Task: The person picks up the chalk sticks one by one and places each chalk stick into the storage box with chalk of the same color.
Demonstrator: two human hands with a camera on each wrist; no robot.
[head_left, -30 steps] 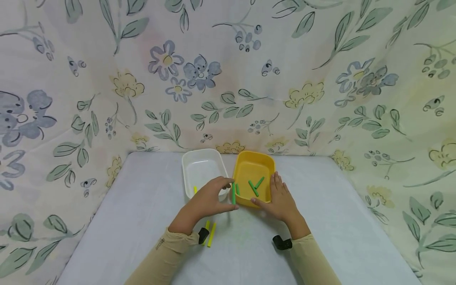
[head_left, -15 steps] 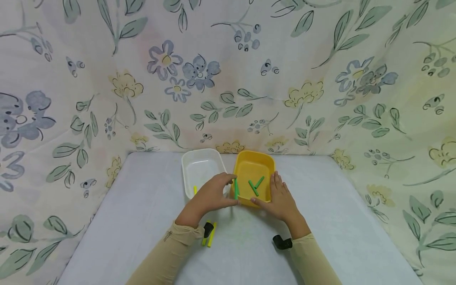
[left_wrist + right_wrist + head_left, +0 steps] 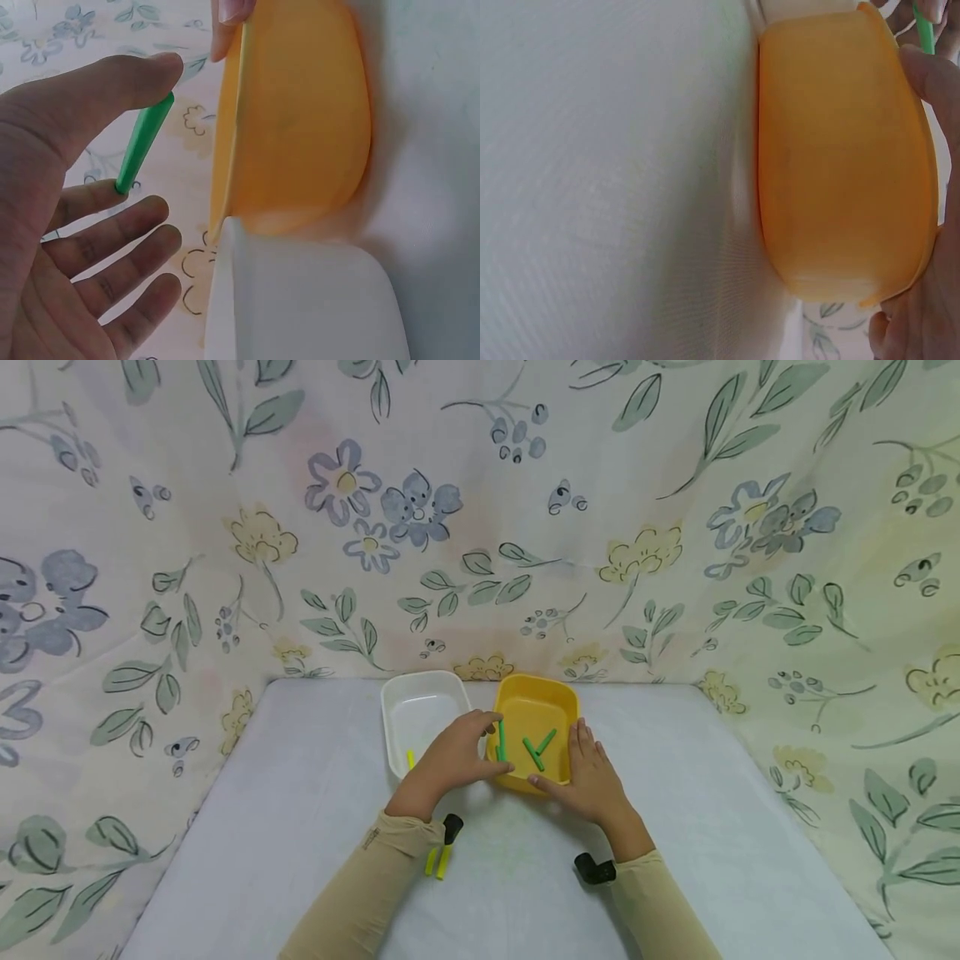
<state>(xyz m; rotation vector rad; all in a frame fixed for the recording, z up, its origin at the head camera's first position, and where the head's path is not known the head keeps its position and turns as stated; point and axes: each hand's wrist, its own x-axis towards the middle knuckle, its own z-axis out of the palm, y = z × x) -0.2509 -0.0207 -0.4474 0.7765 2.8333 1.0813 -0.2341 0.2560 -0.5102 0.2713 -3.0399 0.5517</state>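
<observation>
Between the thumb and index finger of my left hand (image 3: pixel 453 756), a thin green stick (image 3: pixel 144 142) is pinched by its two ends. The other fingers of that hand are spread in the left wrist view. The held stick is over the left side of a yellow plastic container (image 3: pixel 528 714). Several green sticks (image 3: pixel 533 753) lie inside this container. My right hand (image 3: pixel 596 781) touches the container's near right corner. Its fingers lie straight along the right side and its thumb rests at the front rim.
Left of the yellow container stands a white container (image 3: pixel 423 706), partly behind my left hand, with a yellow stick (image 3: pixel 410 759) in it. Two more yellow sticks (image 3: pixel 443 863) lie on the white-covered table (image 3: pixel 517 893) near my left wrist. A floral cloth (image 3: pixel 480 527) hangs behind.
My left hand has moved right and slightly away from me, carrying the green stick from between the containers to over the yellow one. My right hand has stayed in place.
</observation>
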